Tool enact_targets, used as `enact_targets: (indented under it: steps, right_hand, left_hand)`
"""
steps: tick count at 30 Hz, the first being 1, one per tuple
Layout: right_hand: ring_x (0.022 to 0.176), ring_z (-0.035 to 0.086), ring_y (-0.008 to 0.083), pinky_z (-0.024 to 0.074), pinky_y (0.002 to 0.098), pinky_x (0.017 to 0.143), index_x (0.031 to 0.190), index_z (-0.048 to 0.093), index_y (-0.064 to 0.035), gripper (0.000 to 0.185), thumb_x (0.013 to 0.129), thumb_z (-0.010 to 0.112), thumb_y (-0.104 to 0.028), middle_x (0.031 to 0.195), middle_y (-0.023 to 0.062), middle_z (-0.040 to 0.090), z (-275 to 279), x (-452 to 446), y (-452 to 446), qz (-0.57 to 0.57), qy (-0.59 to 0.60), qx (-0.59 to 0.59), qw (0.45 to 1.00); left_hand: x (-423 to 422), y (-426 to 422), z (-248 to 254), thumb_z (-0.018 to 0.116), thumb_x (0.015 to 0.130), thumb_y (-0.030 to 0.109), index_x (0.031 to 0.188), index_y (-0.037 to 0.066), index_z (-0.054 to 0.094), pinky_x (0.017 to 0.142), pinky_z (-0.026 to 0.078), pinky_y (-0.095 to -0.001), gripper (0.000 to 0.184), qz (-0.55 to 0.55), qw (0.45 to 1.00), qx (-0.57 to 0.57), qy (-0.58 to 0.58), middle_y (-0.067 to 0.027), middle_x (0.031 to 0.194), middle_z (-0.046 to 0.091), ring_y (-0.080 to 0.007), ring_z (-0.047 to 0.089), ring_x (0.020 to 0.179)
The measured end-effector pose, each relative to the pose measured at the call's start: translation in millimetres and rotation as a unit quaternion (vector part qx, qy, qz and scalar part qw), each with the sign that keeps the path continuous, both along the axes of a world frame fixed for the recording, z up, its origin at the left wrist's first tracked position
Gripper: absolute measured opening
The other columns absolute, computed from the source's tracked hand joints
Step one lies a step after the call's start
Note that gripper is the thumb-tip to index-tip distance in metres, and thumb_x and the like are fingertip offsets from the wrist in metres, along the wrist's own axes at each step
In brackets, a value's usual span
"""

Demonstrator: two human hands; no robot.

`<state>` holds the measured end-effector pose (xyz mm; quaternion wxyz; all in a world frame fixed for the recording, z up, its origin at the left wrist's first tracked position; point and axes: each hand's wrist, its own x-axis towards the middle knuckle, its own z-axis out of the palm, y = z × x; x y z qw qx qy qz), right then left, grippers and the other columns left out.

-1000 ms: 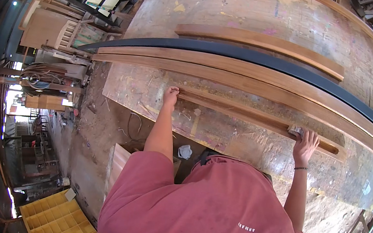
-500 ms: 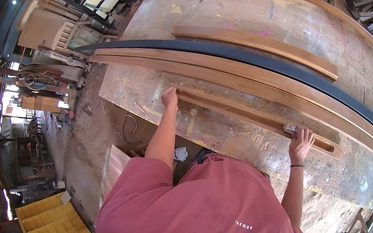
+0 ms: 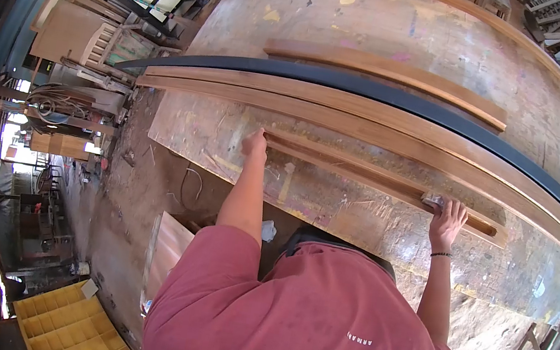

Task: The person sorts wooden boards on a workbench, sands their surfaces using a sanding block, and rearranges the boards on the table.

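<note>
A wooden piece with a long groove (image 3: 367, 173) lies on the paint-stained workbench, slanting down to the right. My left hand (image 3: 254, 144) is closed around its left end. Near the other end, my right hand (image 3: 448, 220) presses a small greyish sanding pad (image 3: 430, 199) onto the piece, fingers curled over it. The pad's exact make is partly hidden by the fingers. To the right of that hand, the dark recess of the groove (image 3: 482, 225) shows.
Beyond the grooved piece lie two long wooden strips (image 3: 346, 117), a dark blue bar (image 3: 379, 90) and a shorter wooden board (image 3: 389, 72). The workbench (image 3: 270, 0) has a raised far edge. A yellow compartmented panel (image 3: 76, 326) stands at lower left.
The view has shifted slightly. My right hand and the pad appear a little lower and to the left, while my left hand keeps its hold on the same end.
</note>
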<state>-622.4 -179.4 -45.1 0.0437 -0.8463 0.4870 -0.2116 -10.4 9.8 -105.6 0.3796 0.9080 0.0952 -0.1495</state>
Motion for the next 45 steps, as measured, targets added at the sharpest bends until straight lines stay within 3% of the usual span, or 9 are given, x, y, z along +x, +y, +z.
enact_targets:
  steps: [3, 6, 8, 10, 16, 19, 25, 31, 45]
  right_hand:
    - [0.122, 0.055, 0.0347, 0.0399, 0.0528, 0.113, 0.13, 0.064, -0.0139, 0.043, 0.089, 0.078, -0.016, 0.12, 0.0096, 0.063, -4, 0, 1, -0.006, -0.004, -0.002, 1.0]
    - [0.121, 0.055, 0.0347, 0.0403, 0.0525, 0.112, 0.129, 0.064, -0.0135, 0.042, 0.089, 0.078, -0.016, 0.12, 0.0101, 0.063, -3, 1, 2, -0.013, 0.01, -0.01, 1.0]
    - [0.121, 0.056, 0.035, 0.0406, 0.0525, 0.111, 0.128, 0.064, -0.0133, 0.041, 0.089, 0.078, -0.016, 0.119, 0.0103, 0.063, 1, 1, 4, -0.012, 0.015, -0.005, 1.0]
    - [0.121, 0.056, 0.0352, 0.0408, 0.0525, 0.111, 0.127, 0.064, -0.013, 0.04, 0.09, 0.077, -0.017, 0.119, 0.0106, 0.063, 5, 1, 1, -0.014, 0.017, -0.01, 1.0]
    - [0.115, 0.057, 0.0366, 0.0433, 0.052, 0.103, 0.123, 0.065, -0.0107, 0.034, 0.09, 0.076, -0.013, 0.117, 0.0116, 0.063, 16, 6, 5, -0.005, 0.016, -0.029, 0.999]
    - [0.113, 0.059, 0.0353, 0.0447, 0.0502, 0.101, 0.121, 0.066, -0.0115, 0.035, 0.089, 0.078, -0.012, 0.115, 0.0105, 0.064, 31, 11, 7, -0.002, 0.032, 0.004, 0.999]
    - [0.112, 0.061, 0.0342, 0.0462, 0.0498, 0.101, 0.117, 0.069, -0.012, 0.032, 0.087, 0.08, -0.013, 0.111, 0.009, 0.067, 64, 81, 31, 0.032, 0.052, 0.019, 0.998]
    - [0.11, 0.064, 0.0329, 0.0511, 0.0499, 0.096, 0.114, 0.071, -0.0115, 0.03, 0.086, 0.081, -0.016, 0.11, 0.0092, 0.069, 45, 195, 54, 0.118, 0.063, 0.032, 0.99]
    - [0.106, 0.064, 0.0268, 0.0515, 0.0436, 0.096, 0.115, 0.071, -0.0142, 0.027, 0.089, 0.076, -0.023, 0.112, 0.0029, 0.07, 26, 469, 124, 0.294, 0.036, 0.062, 0.953]
  left_hand:
    - [-37, -8, 37, 0.065, 0.102, 0.047, 0.12, 0.009, 0.08, 0.101, 0.054, -0.0498, 0.045, -0.074, 0.99, 0.093, -0.072, -0.0167, 0.123, 0.077, -0.0407, 0.071, 0.114]
    - [-58, -11, 56, 0.06, 0.106, 0.038, 0.117, 0.007, 0.074, 0.096, 0.055, -0.0524, 0.036, -0.19, 0.904, 0.201, -0.326, -0.0151, 0.114, 0.077, -0.0425, 0.071, 0.105]
    - [-36, 0, 38, 0.057, 0.109, 0.031, 0.112, 0.005, 0.065, 0.088, 0.056, -0.054, 0.027, -0.25, 0.914, -0.071, -0.31, -0.0133, 0.109, 0.074, -0.0404, 0.071, 0.098]
    - [-6, 11, 41, 0.056, 0.109, 0.024, 0.114, 0.002, 0.061, 0.086, 0.057, -0.0519, 0.022, -0.096, 0.908, -0.395, -0.104, -0.0136, 0.113, 0.072, -0.0382, 0.071, 0.099]
    - [88, 98, 31, 0.076, 0.097, 0.022, 0.134, -0.001, 0.053, 0.099, 0.054, -0.05, 0.049, -0.071, 0.983, -0.103, -0.136, -0.0202, 0.123, 0.068, -0.0387, 0.068, 0.111]
    - [77, 101, 41, 0.085, 0.086, 0.022, 0.149, 0.0, 0.046, 0.114, 0.042, -0.0535, 0.077, -0.312, 0.902, 0.035, -0.296, -0.0267, 0.142, 0.056, -0.0431, 0.052, 0.136]
    - [30, 68, 90, 0.091, 0.08, 0.027, 0.156, 0.012, 0.047, 0.122, 0.034, -0.0521, 0.089, -0.621, 0.729, -0.005, -0.286, -0.0141, 0.154, 0.053, -0.0375, 0.049, 0.142]
    - [62, 51, 74, 0.096, 0.071, 0.029, 0.148, 0.024, 0.058, 0.118, 0.037, -0.0491, 0.085, -0.642, 0.742, -0.07, -0.179, -0.0054, 0.145, 0.063, -0.0288, 0.054, 0.138]
    - [93, 37, 55, 0.099, 0.063, 0.041, 0.128, 0.021, 0.068, 0.106, 0.041, -0.0464, 0.075, -0.667, 0.707, -0.14, -0.191, 0.0002, 0.128, 0.071, -0.0255, 0.06, 0.125]
